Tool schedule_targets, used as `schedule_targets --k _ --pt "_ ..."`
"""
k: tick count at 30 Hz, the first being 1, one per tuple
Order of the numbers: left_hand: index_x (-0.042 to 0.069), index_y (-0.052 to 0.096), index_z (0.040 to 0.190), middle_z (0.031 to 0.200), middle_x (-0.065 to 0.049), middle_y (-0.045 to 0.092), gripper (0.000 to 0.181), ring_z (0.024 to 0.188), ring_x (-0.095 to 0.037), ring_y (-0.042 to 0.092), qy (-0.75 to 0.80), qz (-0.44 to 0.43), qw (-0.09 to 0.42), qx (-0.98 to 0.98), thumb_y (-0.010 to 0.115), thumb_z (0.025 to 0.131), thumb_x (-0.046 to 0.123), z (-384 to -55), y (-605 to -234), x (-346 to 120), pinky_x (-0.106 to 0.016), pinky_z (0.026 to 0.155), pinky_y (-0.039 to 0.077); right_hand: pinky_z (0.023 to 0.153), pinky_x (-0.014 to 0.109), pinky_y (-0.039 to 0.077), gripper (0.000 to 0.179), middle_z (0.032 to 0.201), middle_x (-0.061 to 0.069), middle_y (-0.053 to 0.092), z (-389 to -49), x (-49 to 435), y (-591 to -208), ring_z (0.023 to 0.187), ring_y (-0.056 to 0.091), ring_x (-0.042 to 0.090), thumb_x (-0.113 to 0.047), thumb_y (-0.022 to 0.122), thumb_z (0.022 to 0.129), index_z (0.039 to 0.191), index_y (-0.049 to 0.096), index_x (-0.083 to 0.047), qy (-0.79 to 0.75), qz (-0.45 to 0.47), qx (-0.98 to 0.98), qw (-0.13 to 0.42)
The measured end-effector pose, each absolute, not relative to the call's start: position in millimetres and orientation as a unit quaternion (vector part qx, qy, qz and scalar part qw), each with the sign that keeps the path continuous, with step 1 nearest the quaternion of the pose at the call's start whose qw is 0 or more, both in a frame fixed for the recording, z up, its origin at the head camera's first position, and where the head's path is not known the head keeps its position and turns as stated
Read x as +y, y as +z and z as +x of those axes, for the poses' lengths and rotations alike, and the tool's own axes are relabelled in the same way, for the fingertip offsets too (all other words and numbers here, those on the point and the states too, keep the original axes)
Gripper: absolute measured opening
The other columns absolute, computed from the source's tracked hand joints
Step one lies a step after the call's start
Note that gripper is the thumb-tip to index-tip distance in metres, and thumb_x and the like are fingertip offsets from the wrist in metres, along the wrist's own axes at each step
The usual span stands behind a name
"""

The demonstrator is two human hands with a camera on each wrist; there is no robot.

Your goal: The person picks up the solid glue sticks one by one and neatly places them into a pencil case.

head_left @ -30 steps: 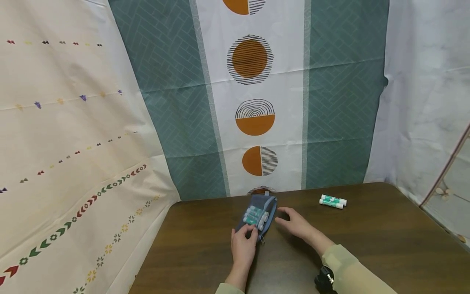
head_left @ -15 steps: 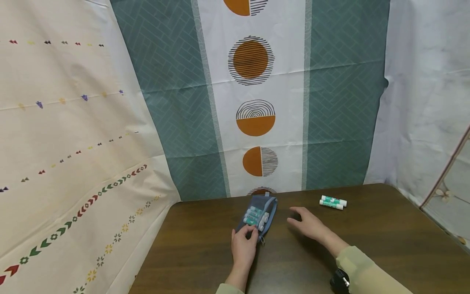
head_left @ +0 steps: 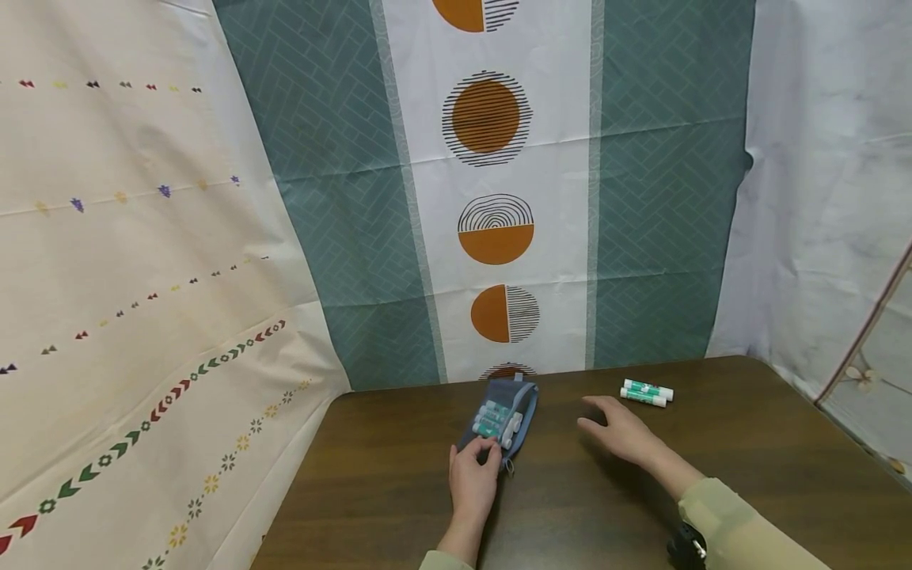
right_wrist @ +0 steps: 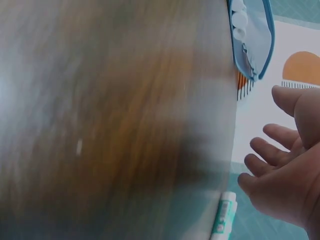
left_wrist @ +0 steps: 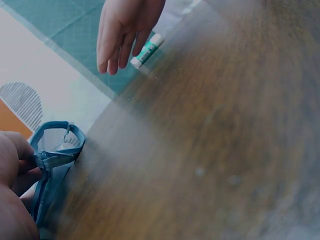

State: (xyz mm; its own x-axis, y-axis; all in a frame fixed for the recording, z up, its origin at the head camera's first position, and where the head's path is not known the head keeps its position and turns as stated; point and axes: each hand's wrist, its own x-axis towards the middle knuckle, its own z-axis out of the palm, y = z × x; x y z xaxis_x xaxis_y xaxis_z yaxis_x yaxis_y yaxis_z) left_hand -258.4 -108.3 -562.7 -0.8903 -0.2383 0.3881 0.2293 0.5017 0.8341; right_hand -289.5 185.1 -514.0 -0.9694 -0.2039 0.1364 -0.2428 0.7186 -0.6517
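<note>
A blue zippered mesh pouch (head_left: 526, 423) lies at the back middle of the table with its zipped side parted. Several white glue sticks (head_left: 492, 418) with green labels show inside through the mesh. My left hand (head_left: 473, 477) pinches the pouch's near edge; in the left wrist view its fingers grip the blue trim (left_wrist: 52, 160) by the zipper. To the right of the pouch, my right hand (head_left: 621, 431) hovers over the table, its fingers extended and holding nothing. Beyond it, two more glue sticks (head_left: 644, 394) lie side by side.
The brown wooden table (head_left: 399, 491) ends at a back edge just behind the pouch and the loose glue sticks. A patterned green and white cloth (head_left: 663, 198) hangs behind it. Cream cloth (head_left: 178, 317) hangs on the left, pale cloth on the right.
My right hand has moved right, away from the pouch and nearer the two loose glue sticks. My left hand and the pouch have stayed in place.
</note>
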Motion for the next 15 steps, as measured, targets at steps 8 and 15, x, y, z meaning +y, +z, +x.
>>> schedule_targets --k 8,15 --pt "0.01 0.084 0.092 0.108 0.004 0.084 0.008 0.122 -0.031 0.076 -0.506 0.005 0.225 -0.833 0.08 0.098 0.013 -257.7 -562.3 -108.9 -0.064 0.132 0.022 0.116 0.076 0.041 0.061 0.158 0.037 0.05 -287.7 205.6 -512.0 0.148 0.044 0.06 -0.031 0.068 0.111 0.154 0.054 0.008 0.333 0.125 -0.933 0.05" --pt "0.009 0.085 0.094 0.108 0.004 0.084 0.007 0.122 -0.031 0.075 -0.506 0.006 0.226 -0.832 0.081 0.098 0.013 -257.1 -562.5 -108.7 -0.064 0.132 0.023 0.113 0.077 0.043 0.059 0.155 0.038 0.053 -284.6 222.2 -513.3 0.144 0.047 0.061 -0.029 0.072 0.109 0.151 0.056 0.009 0.313 0.126 -0.937 0.084"
